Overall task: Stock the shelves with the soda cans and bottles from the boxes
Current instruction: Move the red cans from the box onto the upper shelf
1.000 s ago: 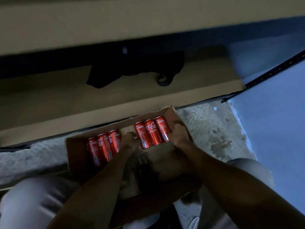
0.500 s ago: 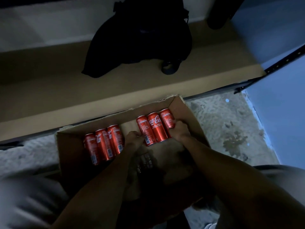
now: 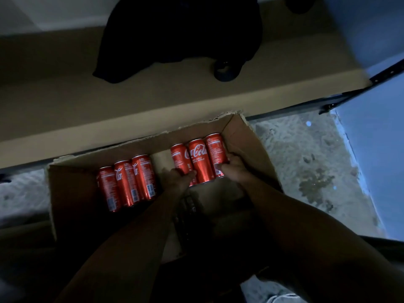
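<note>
Head view: your left hand (image 3: 182, 176) and right hand (image 3: 232, 168) clasp three cans (image 3: 200, 159) between them. They lie inside the box (image 3: 72, 189).

The scene is dim and underexposed. Bluish light falls on the wall (image 3: 376, 154) at right. The lower frame is in deep shadow. The red cans (image 3: 197, 160) show faint sheen. Wide-angle distortion bends the shelf edge (image 3: 109, 136). Detail is soft and noisy.

red cans (image 3: 197, 160) with white lettering, brown cardboard box (image 3: 247, 138), black bag (image 3: 175, 33)
</note>
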